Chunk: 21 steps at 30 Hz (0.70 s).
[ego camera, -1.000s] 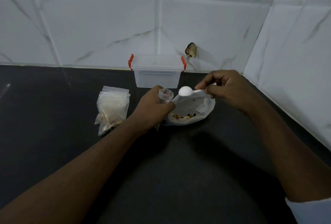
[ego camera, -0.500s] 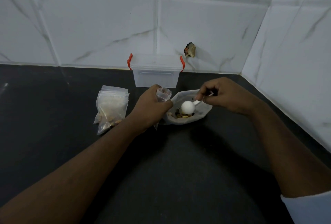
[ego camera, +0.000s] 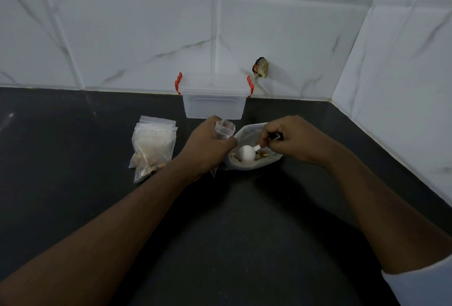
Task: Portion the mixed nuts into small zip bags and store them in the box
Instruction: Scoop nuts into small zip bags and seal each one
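Note:
My left hand [ego camera: 208, 145] grips a small clear zip bag [ego camera: 223, 130] upright, its mouth open at the top. Just right of it lies a white bag of mixed nuts [ego camera: 254, 158], open towards me. My right hand [ego camera: 287, 138] pinches the handle of a white plastic spoon [ego camera: 246, 153], whose bowl is down among the nuts. A clear plastic box [ego camera: 214, 97] with red latches stands behind, its lid on. A pile of small zip bags [ego camera: 152, 149], some holding nuts, lies to the left.
The dark countertop [ego camera: 73, 158] runs to a white tiled wall behind and on the right. A small brown object [ego camera: 260, 67] sticks to the wall right of the box.
My right hand has brought the spoon down from above the nut bag into the nuts. My left hand has kept the small zip bag in place.

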### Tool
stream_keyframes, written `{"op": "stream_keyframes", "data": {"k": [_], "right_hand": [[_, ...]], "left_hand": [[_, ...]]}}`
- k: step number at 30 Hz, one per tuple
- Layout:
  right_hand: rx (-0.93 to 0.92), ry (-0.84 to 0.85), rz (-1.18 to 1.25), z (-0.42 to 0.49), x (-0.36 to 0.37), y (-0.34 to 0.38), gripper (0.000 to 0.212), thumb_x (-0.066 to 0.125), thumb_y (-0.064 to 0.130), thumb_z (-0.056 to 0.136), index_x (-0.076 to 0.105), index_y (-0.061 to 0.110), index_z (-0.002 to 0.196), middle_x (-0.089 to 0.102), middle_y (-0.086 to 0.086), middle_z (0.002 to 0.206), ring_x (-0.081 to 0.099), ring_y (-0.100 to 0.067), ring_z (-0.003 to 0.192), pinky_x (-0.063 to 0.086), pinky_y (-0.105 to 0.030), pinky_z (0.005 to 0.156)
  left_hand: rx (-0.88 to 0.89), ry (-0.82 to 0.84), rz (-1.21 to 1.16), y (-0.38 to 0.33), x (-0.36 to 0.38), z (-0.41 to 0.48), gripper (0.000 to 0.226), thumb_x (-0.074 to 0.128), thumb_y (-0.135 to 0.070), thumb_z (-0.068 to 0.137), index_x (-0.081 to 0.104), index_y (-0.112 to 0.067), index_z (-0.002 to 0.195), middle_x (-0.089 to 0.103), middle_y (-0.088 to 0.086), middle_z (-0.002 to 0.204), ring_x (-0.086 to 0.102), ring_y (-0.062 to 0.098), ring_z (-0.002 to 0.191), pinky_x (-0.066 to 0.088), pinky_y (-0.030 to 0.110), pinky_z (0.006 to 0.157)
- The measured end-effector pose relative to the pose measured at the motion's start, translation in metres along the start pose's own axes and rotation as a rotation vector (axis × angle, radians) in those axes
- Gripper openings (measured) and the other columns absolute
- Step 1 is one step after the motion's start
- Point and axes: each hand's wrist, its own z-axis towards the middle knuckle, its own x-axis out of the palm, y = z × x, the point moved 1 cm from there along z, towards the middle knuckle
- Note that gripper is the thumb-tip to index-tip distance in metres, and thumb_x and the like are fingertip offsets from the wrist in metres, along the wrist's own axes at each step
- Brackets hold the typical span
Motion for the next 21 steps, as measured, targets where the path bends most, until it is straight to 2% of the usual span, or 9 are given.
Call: {"op": "stream_keyframes", "data": {"k": [2,4,10,14,16,18,21], "right_hand": [[-0.007,-0.076,-0.020,0.001,0.001,0.000,0.025,0.066,0.002,0.086,0.078,0.023,0.094,0.073,0.016,0.094,0.066,0.005,0.087,0.054,-0.023,0.077],[-0.006,-0.132,-0.008,-0.002,-0.009,-0.002,0.025,0.066,0.002,0.087,0.078,0.023,0.092,0.069,0.021,0.087,0.062,0.008,0.082,0.043,-0.015,0.071],[0.056,-0.003,-0.020,-0.005,-0.015,-0.015,0.030,0.067,0.000,0.087,0.076,0.029,0.090,0.075,0.016,0.101,0.067,0.001,0.096,0.054,-0.027,0.082],[0.008,-0.145,-0.038,-0.001,-0.008,-0.009,0.025,0.067,0.003,0.089,0.076,0.026,0.092,0.070,0.016,0.094,0.061,0.007,0.086,0.041,-0.013,0.072],[-0.002,-0.190,0.016,-0.003,-0.016,-0.009,0.025,0.067,0.002,0.087,0.075,0.026,0.089,0.073,0.013,0.093,0.063,0.002,0.086,0.044,-0.016,0.072],[-0.012,-0.119,0.052,-0.006,-0.019,-0.009,0.024,0.069,0.002,0.087,0.075,0.026,0.088,0.075,0.012,0.095,0.066,-0.002,0.089,0.049,-0.022,0.078],[0.017,0.011,0.020,-0.003,-0.005,-0.004,0.025,0.070,0.003,0.088,0.074,0.028,0.088,0.075,0.016,0.098,0.068,0.003,0.096,0.053,-0.023,0.085]], "left_hand": [[0.007,0.003,-0.005,0.000,0.000,0.000,0.040,0.071,-0.026,0.094,0.053,-0.023,0.130,0.056,-0.009,0.117,0.058,0.008,0.095,0.042,0.016,0.066],[0.009,0.003,-0.013,0.000,-0.001,-0.001,0.042,0.070,-0.024,0.094,0.053,-0.021,0.132,0.056,-0.008,0.119,0.058,0.010,0.099,0.042,0.015,0.065],[0.001,0.018,0.000,-0.001,0.000,0.000,0.044,0.071,-0.026,0.094,0.052,-0.022,0.133,0.055,-0.009,0.119,0.057,0.011,0.106,0.043,0.015,0.065],[0.019,0.003,-0.005,0.000,0.000,-0.001,0.043,0.071,-0.026,0.094,0.053,-0.021,0.132,0.056,-0.009,0.119,0.057,0.012,0.109,0.044,0.017,0.070],[0.021,0.004,-0.010,0.000,0.000,-0.002,0.043,0.071,-0.026,0.094,0.053,-0.021,0.132,0.055,-0.009,0.118,0.056,0.011,0.108,0.043,0.016,0.069],[0.013,0.011,-0.011,-0.001,-0.001,-0.001,0.042,0.071,-0.025,0.094,0.053,-0.021,0.132,0.055,-0.010,0.116,0.056,0.010,0.104,0.042,0.016,0.067],[0.003,0.016,0.007,-0.001,0.000,0.000,0.039,0.071,-0.025,0.094,0.053,-0.024,0.129,0.054,-0.012,0.113,0.056,0.004,0.089,0.040,0.013,0.063]]}}
